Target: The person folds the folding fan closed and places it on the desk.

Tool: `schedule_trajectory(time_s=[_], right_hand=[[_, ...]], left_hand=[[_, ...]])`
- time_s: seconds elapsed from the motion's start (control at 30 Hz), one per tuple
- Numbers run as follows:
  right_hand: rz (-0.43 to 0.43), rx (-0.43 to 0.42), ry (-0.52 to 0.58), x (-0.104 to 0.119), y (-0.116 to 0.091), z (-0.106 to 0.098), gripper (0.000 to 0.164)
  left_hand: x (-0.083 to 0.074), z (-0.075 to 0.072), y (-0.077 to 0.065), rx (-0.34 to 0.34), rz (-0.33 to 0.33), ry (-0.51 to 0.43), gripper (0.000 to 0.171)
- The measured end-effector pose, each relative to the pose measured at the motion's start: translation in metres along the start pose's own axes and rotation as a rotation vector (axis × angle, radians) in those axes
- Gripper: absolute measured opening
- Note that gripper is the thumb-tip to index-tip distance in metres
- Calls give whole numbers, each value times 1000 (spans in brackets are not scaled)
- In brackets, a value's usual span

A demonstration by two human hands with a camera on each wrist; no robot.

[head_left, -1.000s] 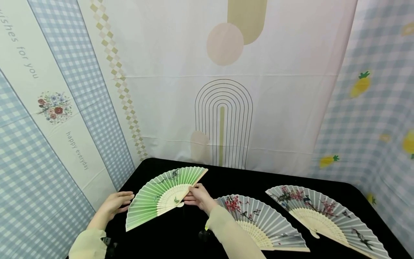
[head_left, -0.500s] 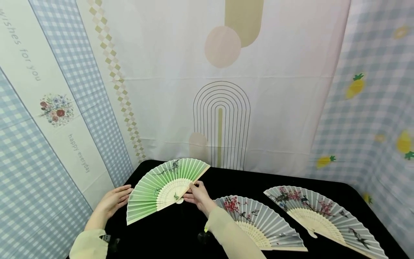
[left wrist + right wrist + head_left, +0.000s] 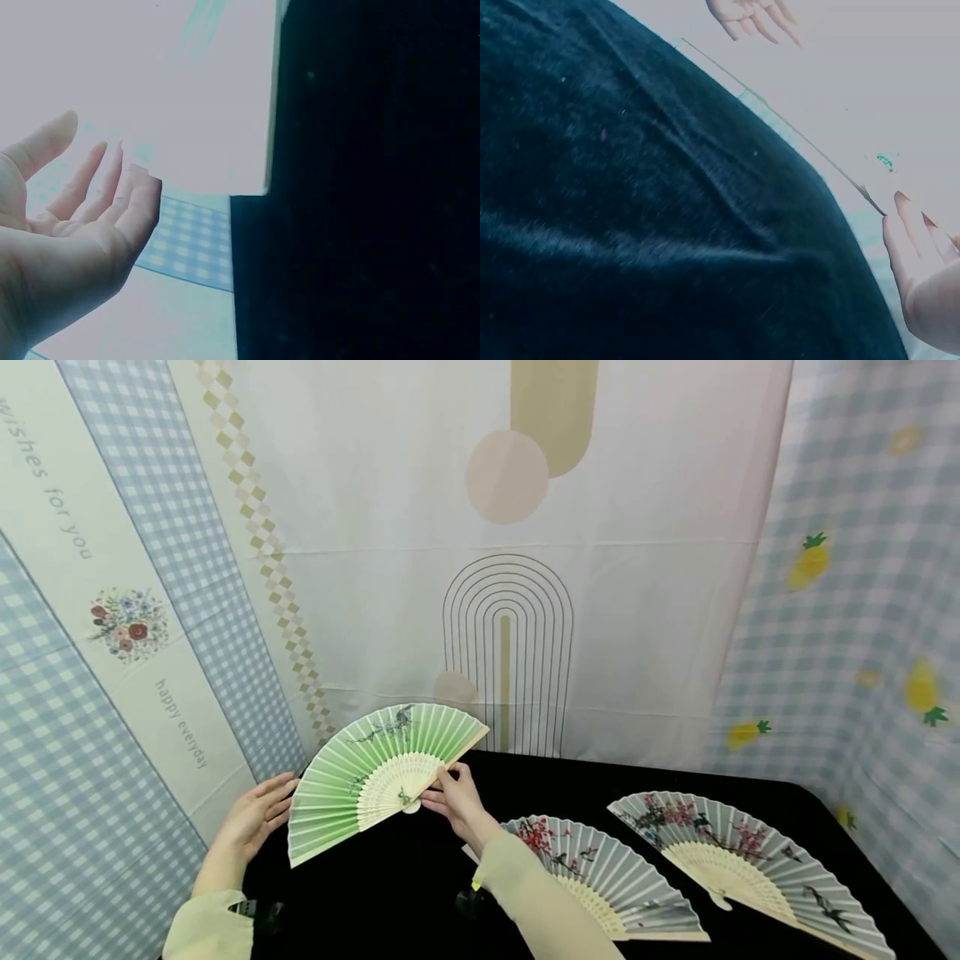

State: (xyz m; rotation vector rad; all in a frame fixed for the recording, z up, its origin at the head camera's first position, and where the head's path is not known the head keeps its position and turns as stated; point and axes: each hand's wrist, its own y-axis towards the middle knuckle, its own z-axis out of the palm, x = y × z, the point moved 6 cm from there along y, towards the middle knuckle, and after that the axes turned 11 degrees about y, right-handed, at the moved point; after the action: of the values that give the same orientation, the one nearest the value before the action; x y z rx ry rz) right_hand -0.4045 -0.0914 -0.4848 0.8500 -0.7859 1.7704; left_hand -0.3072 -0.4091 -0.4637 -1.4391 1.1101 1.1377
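A green folding fan (image 3: 397, 743), spread wide with pale slotted ribs and a dark painted branch, is held up over the black table. My right hand (image 3: 459, 797) pinches it by the right guard stick near the pivot. Beside the fan's left edge is my left hand (image 3: 251, 818), its fingers extended and slightly bent; whether the fingertips touch the fan cannot be told. In the left wrist view the left hand (image 3: 82, 210) has nothing in its grasp, and the fan looks washed out. The right wrist view catches the right hand (image 3: 926, 262) at the fan's lower edge.
Two grey folding fans with red blossoms lie spread on the black tabletop (image 3: 360, 910): one fan (image 3: 600, 868) partly under my right forearm, another fan (image 3: 742, 860) farther right. A white printed curtain (image 3: 637, 635) hangs behind, with checked cloth (image 3: 817, 693) at the sides.
The green fan has risen, with its top edge now in front of the back curtain. Both hands have gone up slightly with it. The two grey fans lie as before while the view shifts a little.
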Motion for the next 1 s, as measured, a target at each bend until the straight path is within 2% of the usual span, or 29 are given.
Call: schedule_trajectory(time_s=[0.07,0.1,0.17,0.27,0.33,0.57,0.8,1.0], right_hand=[[-12,2,24,6,0,3,26],[-22,2,36,9,0,5,25],[-45,3,63,17,-1,8,25],[-73,-1,103,28,-1,11,24],[-89,-3,119,35,-2,12,24],[-142,-13,165,64,-6,10,26],[-193,8,209,100,-13,8,28],[-252,24,241,131,-20,-4,29]], left_hand=[[-6,0,-1,-18,18,-17,19],[-9,1,-2,-23,30,-23,18],[-17,3,-2,-18,55,-33,27],[-30,9,-3,1,92,-50,53],[-37,15,-4,12,113,-67,64],[-64,37,-3,27,192,-157,67],[-95,62,1,14,243,-119,70],[-121,89,4,13,304,-157,71]])
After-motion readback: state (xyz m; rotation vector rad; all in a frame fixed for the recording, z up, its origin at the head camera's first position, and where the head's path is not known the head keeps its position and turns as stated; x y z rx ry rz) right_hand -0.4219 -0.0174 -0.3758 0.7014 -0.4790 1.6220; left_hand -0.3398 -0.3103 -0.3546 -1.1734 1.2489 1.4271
